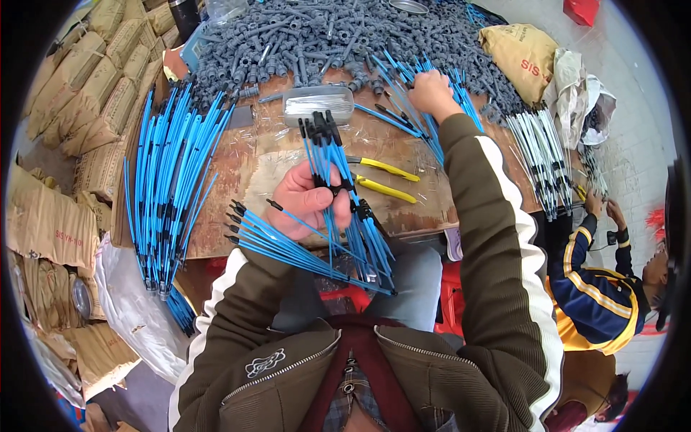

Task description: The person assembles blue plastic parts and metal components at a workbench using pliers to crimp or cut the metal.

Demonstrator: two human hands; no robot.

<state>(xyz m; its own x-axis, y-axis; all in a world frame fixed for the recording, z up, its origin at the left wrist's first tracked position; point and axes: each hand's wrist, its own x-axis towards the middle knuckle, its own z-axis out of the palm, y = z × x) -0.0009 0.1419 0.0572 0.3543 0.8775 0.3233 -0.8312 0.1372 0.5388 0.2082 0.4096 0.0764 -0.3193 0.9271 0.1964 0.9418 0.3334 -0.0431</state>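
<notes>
My left hand [309,201] is closed around a bundle of thin blue rods [368,241] with black tips and black fittings, held over the table's near edge. Some of its rods fan out toward the lower left. At the far right of the table, my right hand [433,93] reaches into a loose heap of blue rods [466,101]. Its fingers curl down among them, and the fingertips are hidden. Beside the held bundle lie pliers with yellow handles [389,169]. A clear tray [318,106] of thin metal pins stands just beyond the bundle.
Grey plastic fittings [302,43] cover the table's far side. Blue rods [176,194] overhang the left edge, white rods [543,162] the right. A brown sack [520,61] stands at the back right. Stacked paper sacks [93,86] fill the left; a co-worker [601,288] sits at right.
</notes>
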